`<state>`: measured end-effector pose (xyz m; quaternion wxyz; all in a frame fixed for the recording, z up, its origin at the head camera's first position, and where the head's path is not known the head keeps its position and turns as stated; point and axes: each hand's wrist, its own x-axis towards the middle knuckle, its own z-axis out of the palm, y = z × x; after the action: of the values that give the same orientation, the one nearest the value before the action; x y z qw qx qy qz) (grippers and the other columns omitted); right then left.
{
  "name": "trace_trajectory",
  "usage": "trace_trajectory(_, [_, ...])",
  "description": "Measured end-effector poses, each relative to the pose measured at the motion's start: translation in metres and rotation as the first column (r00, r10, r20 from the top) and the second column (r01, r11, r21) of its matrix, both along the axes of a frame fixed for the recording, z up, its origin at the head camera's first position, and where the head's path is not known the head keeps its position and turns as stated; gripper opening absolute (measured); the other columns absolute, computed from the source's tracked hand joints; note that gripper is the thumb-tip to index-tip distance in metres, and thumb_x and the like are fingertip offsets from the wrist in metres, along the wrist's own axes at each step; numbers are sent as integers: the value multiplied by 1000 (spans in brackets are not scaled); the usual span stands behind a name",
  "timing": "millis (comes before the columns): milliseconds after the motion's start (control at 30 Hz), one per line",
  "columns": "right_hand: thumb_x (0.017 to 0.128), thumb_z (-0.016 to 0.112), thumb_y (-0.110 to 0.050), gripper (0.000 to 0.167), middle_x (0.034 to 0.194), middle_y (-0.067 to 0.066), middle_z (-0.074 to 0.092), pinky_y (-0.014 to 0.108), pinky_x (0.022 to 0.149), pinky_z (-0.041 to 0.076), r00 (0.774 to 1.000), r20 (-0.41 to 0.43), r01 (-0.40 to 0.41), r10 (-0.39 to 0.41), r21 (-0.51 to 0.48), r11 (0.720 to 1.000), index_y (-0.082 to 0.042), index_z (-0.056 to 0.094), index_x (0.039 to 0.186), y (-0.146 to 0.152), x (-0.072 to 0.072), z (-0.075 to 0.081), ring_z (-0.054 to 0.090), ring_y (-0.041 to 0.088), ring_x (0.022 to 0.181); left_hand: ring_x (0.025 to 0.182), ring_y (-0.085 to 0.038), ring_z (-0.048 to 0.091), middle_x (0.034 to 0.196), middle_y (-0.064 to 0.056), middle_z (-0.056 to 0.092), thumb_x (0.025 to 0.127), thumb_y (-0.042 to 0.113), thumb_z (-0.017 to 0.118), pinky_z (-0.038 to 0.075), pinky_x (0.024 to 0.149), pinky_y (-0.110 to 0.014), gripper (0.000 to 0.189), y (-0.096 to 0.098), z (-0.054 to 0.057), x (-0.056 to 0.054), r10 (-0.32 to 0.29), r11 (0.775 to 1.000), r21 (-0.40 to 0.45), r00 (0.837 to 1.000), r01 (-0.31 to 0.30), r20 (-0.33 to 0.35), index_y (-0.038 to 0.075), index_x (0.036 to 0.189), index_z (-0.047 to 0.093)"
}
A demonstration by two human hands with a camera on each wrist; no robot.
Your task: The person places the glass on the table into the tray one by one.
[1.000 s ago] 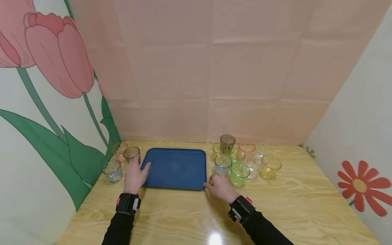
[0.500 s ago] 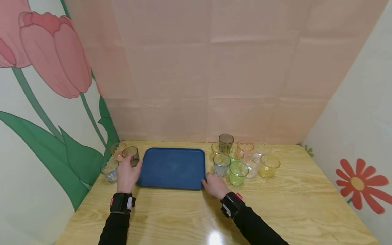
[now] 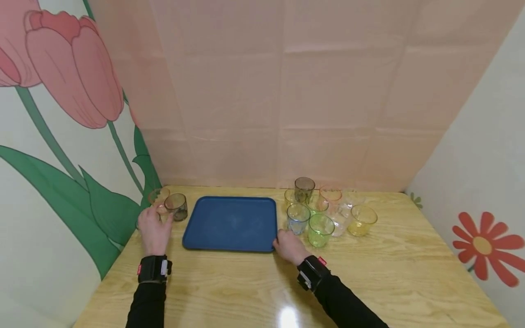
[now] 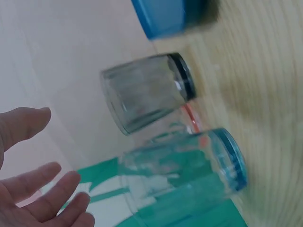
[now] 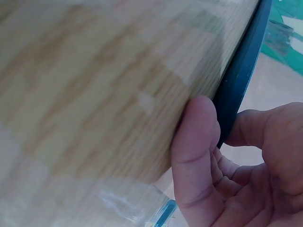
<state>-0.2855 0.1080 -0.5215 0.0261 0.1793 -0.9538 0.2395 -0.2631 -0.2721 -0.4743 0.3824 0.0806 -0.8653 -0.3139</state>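
The left grip [image 3: 155,232] holds nothing, its thumb and fingers apart from one another. In the left wrist view a gap shows between its fingertips and the clear glass [image 4: 184,175], the nearest thing to it. The orange glass [image 3: 159,196] stands just beyond this hand in the head view, partly hidden, and the smoky glass [image 3: 176,207] stands upright to its right. Next comes the tray [image 3: 230,223] on the tabletop [image 3: 225,287], well apart from the left grip. The right grip [image 3: 291,247] pinches the tray at its near right corner, thumb and forefinger on opposite sides of the rim, so nearly all the tray lies left of it. Just beyond and right of this hand, the blue glass [image 3: 298,219] and green glass [image 3: 321,231] front a cluster of upright glasses, with the yellow glass [image 3: 362,220] rightmost
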Motion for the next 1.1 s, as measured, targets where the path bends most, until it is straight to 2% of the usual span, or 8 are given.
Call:
trace_trajectory(100, [93, 62, -2, 11, 68, 6, 54, 34, 53, 44, 1000, 0, -9, 9, -16, 1000, 1, 59, 83, 0, 1, 0, 53, 19, 59, 118, -55, 46, 118, -38, 55, 81, 4, 80, 33, 103, -62, 51, -8, -2, 2, 52, 999, -4, 999, -52, 14, -16, 122, 58])
trace_trajectory(233, [94, 61, -2, 10, 69, 7, 54, 33, 53, 44, 1000, 3, -15, 16, -31, 999, 2, 59, 85, 0, 1, 1, 53, 18, 59, 127, -56, 39, 131, -40, 46, 82, 9, 82, 31, 106, -65, 67, -17, -4, 5, 101, 994, 31, 989, -104, 107, -18, 132, 47])
trace_trajectory(367, [96, 61, -5, 12, 69, 6, 54, 33, 54, 45, 1000, 16, -7, 8, -37, 999, 2, 61, 87, 0, 0, 1, 53, 18, 58, 131, -58, 34, 138, -42, 38, 82, 14, 81, 30, 106, -68, 78, -24, -5, 6, 111, 989, 76, 977, -127, 180, -19, 139, 39])
trace_trajectory(600, [97, 63, -10, 20, 65, 4, 52, 33, 52, 43, 999, 34, 16, -15, -23, 1000, -2, 61, 79, 1, -3, -3, 51, 17, 54, 133, -61, 30, 143, -45, 31, 85, 18, 77, 28, 109, -67, 86, -30, -12, 6, 73, 978, 170, 962, -121, 264, -20, 144, 27])
trace_trajectory(867, [94, 62, -5, 25, 58, 2, 48, 29, 45, 38, 1000, 24, 11, -9, -46, 999, -6, 56, 70, 3, -1, -2, 47, 14, 45, 128, -63, 32, 140, -49, 28, 90, 20, 72, 30, 106, -69, 90, -34, -16, 5, 29, 969, 219, 930, -117, 367, -21, 147, 15])
trace_trajectory(1100, [94, 62, -5, 22, 60, 3, 49, 29, 46, 39, 999, 39, 7, -5, -50, 999, -5, 57, 72, 3, -1, 1, 48, 15, 46, 129, -64, 30, 141, -50, 23, 92, 23, 69, 29, 108, -68, 93, -42, -18, 3, -26, 961, 258, 901, -96, 433, -21, 148, 9])
